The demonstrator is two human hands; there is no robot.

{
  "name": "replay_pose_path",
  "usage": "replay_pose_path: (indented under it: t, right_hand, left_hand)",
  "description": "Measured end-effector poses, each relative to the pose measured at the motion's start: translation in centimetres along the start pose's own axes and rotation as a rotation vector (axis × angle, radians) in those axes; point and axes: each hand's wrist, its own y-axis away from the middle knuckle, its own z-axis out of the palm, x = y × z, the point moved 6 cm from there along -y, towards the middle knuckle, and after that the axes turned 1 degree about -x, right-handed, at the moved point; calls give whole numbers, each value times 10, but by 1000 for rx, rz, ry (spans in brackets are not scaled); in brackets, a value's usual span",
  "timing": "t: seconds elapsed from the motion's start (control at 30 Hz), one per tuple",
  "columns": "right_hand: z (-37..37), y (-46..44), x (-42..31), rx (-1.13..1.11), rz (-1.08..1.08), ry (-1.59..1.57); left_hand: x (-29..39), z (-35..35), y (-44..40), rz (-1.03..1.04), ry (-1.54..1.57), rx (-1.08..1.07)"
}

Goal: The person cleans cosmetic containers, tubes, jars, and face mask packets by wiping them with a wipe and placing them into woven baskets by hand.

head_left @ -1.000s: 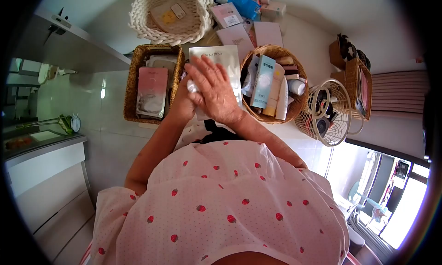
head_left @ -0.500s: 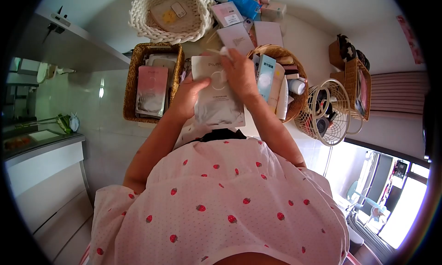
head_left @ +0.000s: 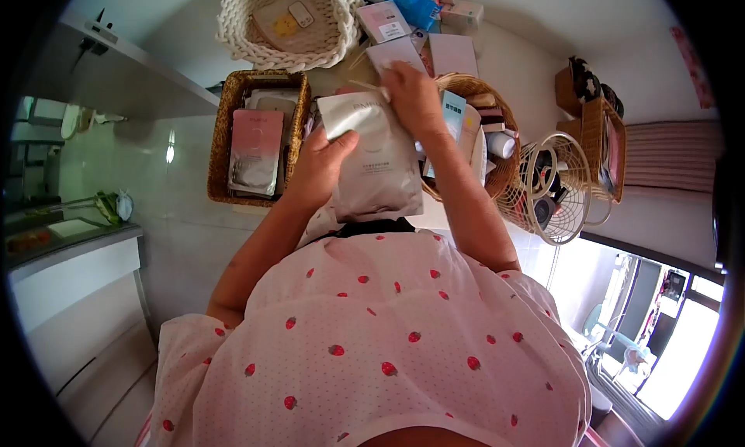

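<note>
A silver-white sheet-mask packet [head_left: 376,164] hangs upright in front of me, slightly tilted. My left hand [head_left: 318,168] grips its left edge, thumb lying over the front. At its upper right corner, my right hand [head_left: 411,98] is closed; a small white thing shows at its fingertips, and I cannot make out what it is. Left of the packet, a rectangular wicker basket [head_left: 220,140] holds a pink packet [head_left: 257,148]. To the right, partly behind my right forearm, a round wicker basket [head_left: 504,113] holds a light-blue box [head_left: 452,112], tubes and a white jar.
A white woven basket [head_left: 233,28] stands at the back left. Pale boxes [head_left: 453,55] and blue packages [head_left: 411,5] lie at the back. A cream wire basket [head_left: 574,187] and a brown basket [head_left: 609,164] are on the right.
My hands have come apart from their clasp, uncovering the packet. It has tilted a little and its lower part shifted right. My right hand moved up to its upper right corner.
</note>
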Motion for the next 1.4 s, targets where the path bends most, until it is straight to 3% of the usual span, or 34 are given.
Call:
replay_pose_path:
  t: [0.1,0.13,0.17,0.2,0.23,0.3,0.33,0.43,0.53,0.6,0.73,0.83,0.93,1.03,1.1,1.13,1.23,1.33,1.4]
  right_hand:
    - [-21,11,-21,64,110,-175]
    - [-30,21,-33,110,129,-241]
    - [-24,28,-48,146,-109,-131]
    - [-10,39,-61,183,-341,-16]
    - [1,50,-73,219,-573,104]
    - [8,49,-67,221,-464,128]
    - [11,48,-63,218,-414,137]
    - [5,36,-22,81,22,-255]
    - [7,50,-17,-295,394,-481]
    - [14,51,-7,-150,327,-552]
    - [13,46,-1,-14,347,-645]
    - [-15,43,-11,129,247,-366]
    - [-31,53,-35,400,-195,-13]
    - [-3,73,-83,234,-418,77]
    - [12,77,-89,240,-540,112]
    - [10,72,-83,281,-558,188]
    - [-10,45,-55,410,-428,244]
    - [-21,26,0,185,99,-138]
    - [-17,31,1,-18,185,-495]
  left_hand:
    - [-26,-20,-5,75,246,120]
    - [-20,-19,-9,-67,390,202]
    - [-17,-18,-11,-211,533,275]
    - [-14,-16,-13,-202,684,269]
    - [-10,-15,-14,-157,640,276]
    - [-4,-15,-17,-61,551,295]
    - [-11,-16,-16,-149,601,264]
    - [-8,-21,-16,-100,627,306]
    - [-18,-34,-27,-152,677,279]
    - [-17,-39,-29,-164,722,314]
    - [-16,-5,-16,-410,962,103]
    - [-18,5,-15,-378,916,116]
    - [-17,3,-18,-307,894,166]
    - [-24,6,-15,-301,993,165]
    - [-32,14,-12,-262,1158,167]
    - [-24,14,-10,-283,994,248]
    - [-12,11,-12,-189,935,168]
    - [-4,6,-13,-194,881,132]
    - [-7,-1,-13,-222,880,127]
